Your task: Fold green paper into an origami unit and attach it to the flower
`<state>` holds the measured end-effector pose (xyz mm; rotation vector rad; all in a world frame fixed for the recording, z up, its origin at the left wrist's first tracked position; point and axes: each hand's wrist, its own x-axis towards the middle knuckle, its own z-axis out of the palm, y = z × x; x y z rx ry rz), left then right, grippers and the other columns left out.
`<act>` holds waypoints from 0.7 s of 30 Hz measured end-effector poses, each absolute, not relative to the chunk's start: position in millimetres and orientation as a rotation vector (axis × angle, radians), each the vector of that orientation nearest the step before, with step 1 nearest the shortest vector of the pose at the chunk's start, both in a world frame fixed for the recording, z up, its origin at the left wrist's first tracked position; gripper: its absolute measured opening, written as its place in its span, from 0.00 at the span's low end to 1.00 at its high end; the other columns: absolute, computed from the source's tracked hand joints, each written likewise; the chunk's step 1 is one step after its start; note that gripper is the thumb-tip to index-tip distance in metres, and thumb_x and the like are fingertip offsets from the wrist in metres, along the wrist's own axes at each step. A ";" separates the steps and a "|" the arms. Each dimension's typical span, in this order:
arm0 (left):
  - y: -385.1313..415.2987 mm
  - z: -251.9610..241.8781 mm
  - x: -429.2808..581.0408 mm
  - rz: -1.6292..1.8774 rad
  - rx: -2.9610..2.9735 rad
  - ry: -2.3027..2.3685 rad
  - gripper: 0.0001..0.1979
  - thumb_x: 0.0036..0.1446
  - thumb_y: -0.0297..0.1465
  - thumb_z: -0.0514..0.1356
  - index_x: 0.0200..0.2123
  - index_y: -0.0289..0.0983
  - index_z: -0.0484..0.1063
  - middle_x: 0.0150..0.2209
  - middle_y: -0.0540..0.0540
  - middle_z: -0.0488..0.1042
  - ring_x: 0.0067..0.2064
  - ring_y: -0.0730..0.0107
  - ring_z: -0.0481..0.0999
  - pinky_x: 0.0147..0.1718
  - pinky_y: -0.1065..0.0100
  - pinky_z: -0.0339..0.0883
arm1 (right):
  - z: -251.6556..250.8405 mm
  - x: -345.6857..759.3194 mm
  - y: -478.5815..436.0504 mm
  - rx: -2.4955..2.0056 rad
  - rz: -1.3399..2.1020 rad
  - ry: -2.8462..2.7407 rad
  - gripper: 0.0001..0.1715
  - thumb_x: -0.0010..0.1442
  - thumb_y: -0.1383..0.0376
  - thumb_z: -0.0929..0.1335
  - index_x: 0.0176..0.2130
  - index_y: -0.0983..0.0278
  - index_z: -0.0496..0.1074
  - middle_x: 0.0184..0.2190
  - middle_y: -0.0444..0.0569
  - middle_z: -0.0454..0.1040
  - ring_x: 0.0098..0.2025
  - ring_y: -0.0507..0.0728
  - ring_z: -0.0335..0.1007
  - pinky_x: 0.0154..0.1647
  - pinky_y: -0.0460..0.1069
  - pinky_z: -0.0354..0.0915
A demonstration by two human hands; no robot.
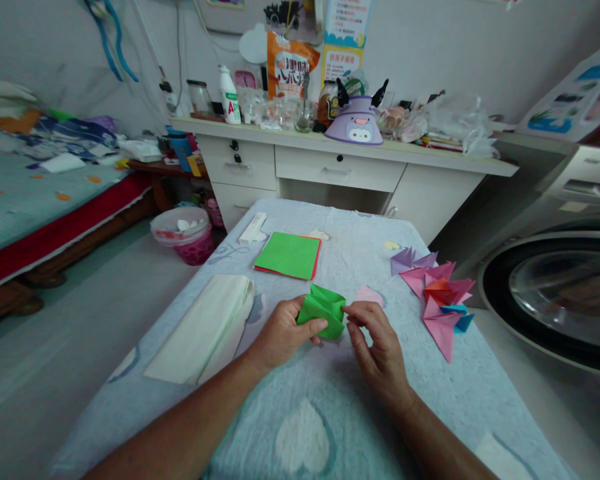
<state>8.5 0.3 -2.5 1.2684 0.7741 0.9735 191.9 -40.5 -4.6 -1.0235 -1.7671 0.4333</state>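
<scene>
Here we pinch folded green origami paper (323, 308) in our left grip (284, 330), our right grip (379, 345) loosely parted at its edge.

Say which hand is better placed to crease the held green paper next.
Probably the right hand: its fingers are at the right edge of the green paper, while the left hand holds it.

Left hand (294, 328) pinching, right hand (379, 341) near (loosely curled), forearms (195, 412) bare.
</scene>
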 end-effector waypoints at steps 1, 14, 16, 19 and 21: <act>0.3 -2.3 8.5 0.973 1.270 0.774 0.11 0.51 0.33 0.67 0.35 0.32 0.75 0.28 0.49 0.76 0.25 0.77 0.71 0.24 0.74 0.69 | -4.7 192.1 -40.5 -1.026 0.434 -1.768 0.20 0.65 0.74 0.61 0.53 0.57 0.68 0.42 0.50 0.67 0.43 0.55 0.67 0.42 0.51 0.66; -0.5 3.2 7.6 0.997 1.329 0.798 0.10 0.49 0.28 0.66 0.38 0.34 0.76 0.30 0.50 0.74 0.26 0.78 0.71 0.24 0.75 0.69 | -5.6 190.3 -40.9 -1.027 0.496 -1.787 0.21 0.65 0.72 0.61 0.54 0.57 0.67 0.44 0.50 0.64 0.46 0.56 0.64 0.44 0.52 0.65; -0.9 3.5 6.9 0.994 1.335 0.803 0.10 0.50 0.28 0.66 0.38 0.34 0.75 0.31 0.50 0.74 0.26 0.77 0.71 0.24 0.75 0.70 | -5.7 190.5 -41.0 -1.031 0.499 -1.779 0.21 0.65 0.72 0.61 0.55 0.57 0.67 0.45 0.51 0.64 0.46 0.56 0.65 0.43 0.52 0.65; -0.8 1.2 5.4 0.986 1.312 0.791 0.10 0.51 0.30 0.66 0.38 0.33 0.75 0.31 0.49 0.75 0.27 0.77 0.72 0.24 0.75 0.70 | -6.2 190.8 -40.9 -1.027 0.495 -1.760 0.21 0.65 0.72 0.61 0.55 0.57 0.66 0.44 0.50 0.65 0.44 0.56 0.65 0.43 0.52 0.65; -0.1 -1.0 4.6 0.972 1.290 0.780 0.11 0.51 0.31 0.66 0.38 0.32 0.74 0.31 0.48 0.76 0.26 0.77 0.72 0.24 0.75 0.70 | -6.6 190.8 -41.0 -1.023 0.497 -1.742 0.21 0.65 0.72 0.61 0.55 0.58 0.65 0.44 0.50 0.66 0.44 0.56 0.65 0.42 0.52 0.66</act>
